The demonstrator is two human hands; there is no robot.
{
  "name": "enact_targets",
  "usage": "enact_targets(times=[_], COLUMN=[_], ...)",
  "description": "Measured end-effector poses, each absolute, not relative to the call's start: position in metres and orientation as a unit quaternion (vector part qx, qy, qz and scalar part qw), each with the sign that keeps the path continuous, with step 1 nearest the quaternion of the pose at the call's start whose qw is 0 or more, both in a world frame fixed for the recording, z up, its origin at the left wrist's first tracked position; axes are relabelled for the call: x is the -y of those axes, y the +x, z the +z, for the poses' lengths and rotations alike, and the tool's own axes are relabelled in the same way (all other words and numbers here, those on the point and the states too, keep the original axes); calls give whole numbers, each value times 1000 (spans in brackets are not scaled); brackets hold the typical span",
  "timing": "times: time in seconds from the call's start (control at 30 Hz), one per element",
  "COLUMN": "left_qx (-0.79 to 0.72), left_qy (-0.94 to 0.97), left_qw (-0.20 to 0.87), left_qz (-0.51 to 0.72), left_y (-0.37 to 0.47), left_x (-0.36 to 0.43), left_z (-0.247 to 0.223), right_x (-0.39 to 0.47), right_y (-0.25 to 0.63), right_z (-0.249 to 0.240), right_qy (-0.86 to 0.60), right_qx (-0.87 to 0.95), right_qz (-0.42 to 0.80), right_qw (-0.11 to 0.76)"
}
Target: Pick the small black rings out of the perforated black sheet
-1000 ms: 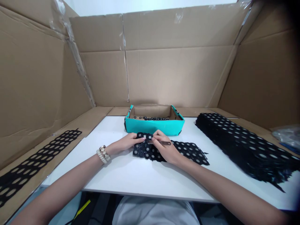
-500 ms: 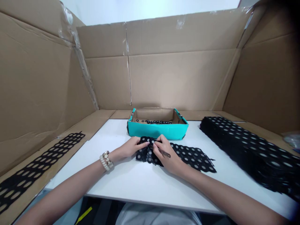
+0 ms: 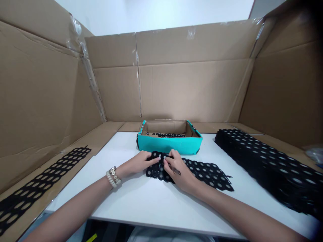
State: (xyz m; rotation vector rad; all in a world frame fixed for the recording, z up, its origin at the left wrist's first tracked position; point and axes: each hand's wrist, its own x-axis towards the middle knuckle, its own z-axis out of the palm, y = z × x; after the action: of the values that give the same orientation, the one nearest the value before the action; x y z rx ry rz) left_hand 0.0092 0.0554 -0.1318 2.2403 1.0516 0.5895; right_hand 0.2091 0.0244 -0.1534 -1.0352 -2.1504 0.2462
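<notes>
Two ornaments circle the wrist of the left hand [image 3: 138, 162]: a chunky bracelet of rounded cream beads [image 3: 111, 180] and, nearer the fingers, a gold-toned band with pale decorative links [image 3: 114, 172]. Loose, pale grey-white cloth clothing [image 3: 169, 235] covers the body below the table edge.

Left hand [image 3: 138, 162] grips one end of a black dotted strip [image 3: 210, 172], thumb on top; right hand [image 3: 182, 173] pinches a slim brown tool [image 3: 176, 171] over it, tip hidden. Behind: teal-fronted cardboard box [image 3: 169, 145], small black rings [image 3: 171, 135] inside. Thick strip stack [image 3: 267, 164] to the right.
</notes>
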Motion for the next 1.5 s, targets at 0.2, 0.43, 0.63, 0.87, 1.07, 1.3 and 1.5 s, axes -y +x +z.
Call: enact_targets(times=[0.2, 0.43, 0.63, 0.87, 1.07, 1.3, 1.5], left_qx=[-394, -361, -365, -400, -399, -406, -432], left_qy=[826, 788, 818, 842, 840, 838, 837], left_qw=[368, 476, 424, 339, 347, 347, 320], left_qz=[165, 148, 136, 125, 118, 112, 101], left_y=[5, 5, 4, 1, 1, 4, 7], left_x=[-56, -54, -55, -61, -63, -59, -58], left_z=[-127, -126, -125, -127, -129, -124, -125], right_x=[-24, -23, -21, -23, -21, -20, -18], right_y=[211, 211, 212, 215, 212, 209, 206], right_z=[-147, -145, -141, -145, -152, -152, -149], right_qy=[-395, -391, -392, -422, -446, -450, -460], right_qx=[820, 812, 812, 791, 780, 792, 812], right_qz=[135, 174, 177, 206, 222, 202, 154], right_qw=[393, 397, 395, 393, 378, 360, 326])
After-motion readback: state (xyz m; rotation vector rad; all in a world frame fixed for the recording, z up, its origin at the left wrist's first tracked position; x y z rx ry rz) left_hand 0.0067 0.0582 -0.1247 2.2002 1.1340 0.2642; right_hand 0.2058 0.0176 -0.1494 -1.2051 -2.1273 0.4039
